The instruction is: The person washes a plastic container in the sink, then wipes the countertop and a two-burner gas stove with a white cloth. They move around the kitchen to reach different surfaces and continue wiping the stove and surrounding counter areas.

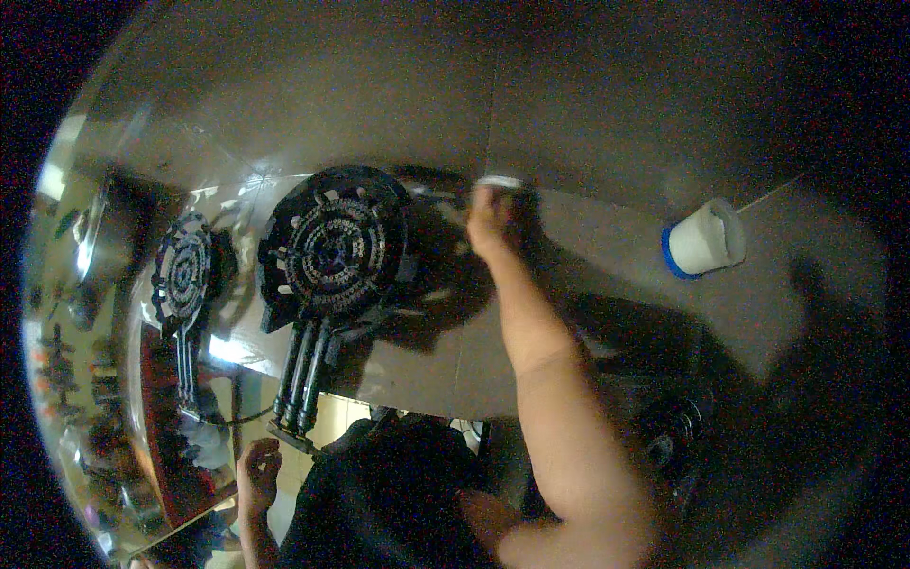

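My right hand (494,220) reaches over the counter, blurred, with its fingers around a small whitish object (500,181); what the object is cannot be made out. To its left a large black cast-iron gas ring burner (334,249) rests on the counter, its pipes (302,373) running past the near edge. Low at the left, below the pipe ends, my left hand (259,466) hangs with loosely curled fingers and nothing visible in it.
A smaller-looking second gas ring burner (183,274) stands farther left. On the right is a white cylinder with a blue end (704,238). A dark round object (668,441) sits in shadow at lower right. The brown tiled counter (419,370) meets a wall (569,107).
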Action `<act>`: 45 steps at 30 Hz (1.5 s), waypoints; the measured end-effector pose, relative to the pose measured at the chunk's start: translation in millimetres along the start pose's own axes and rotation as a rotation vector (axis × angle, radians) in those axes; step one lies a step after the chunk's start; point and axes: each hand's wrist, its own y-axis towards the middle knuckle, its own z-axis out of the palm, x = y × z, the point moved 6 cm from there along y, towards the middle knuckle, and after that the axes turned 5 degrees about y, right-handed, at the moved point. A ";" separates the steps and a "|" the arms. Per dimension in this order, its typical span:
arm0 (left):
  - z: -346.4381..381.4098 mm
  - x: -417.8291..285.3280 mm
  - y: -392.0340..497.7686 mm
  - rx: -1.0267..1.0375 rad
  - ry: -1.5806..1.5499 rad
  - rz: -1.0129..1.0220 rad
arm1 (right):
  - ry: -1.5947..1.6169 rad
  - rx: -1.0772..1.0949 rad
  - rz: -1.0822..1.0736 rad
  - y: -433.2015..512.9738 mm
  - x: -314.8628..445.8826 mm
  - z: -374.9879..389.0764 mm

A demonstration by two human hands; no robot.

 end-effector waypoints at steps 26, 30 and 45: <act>-30.2 21.1 12.9 -0.040 -0.058 0.114 | -0.166 -0.212 -0.303 -102.4 -30.7 -306.3; -38.3 55.8 -9.8 -0.021 0.023 0.054 | -0.944 0.221 0.495 -28.3 -183.0 -393.1; -46.1 75.9 -62.0 -0.029 0.395 0.028 | -1.064 0.102 -0.090 55.4 -33.6 -181.8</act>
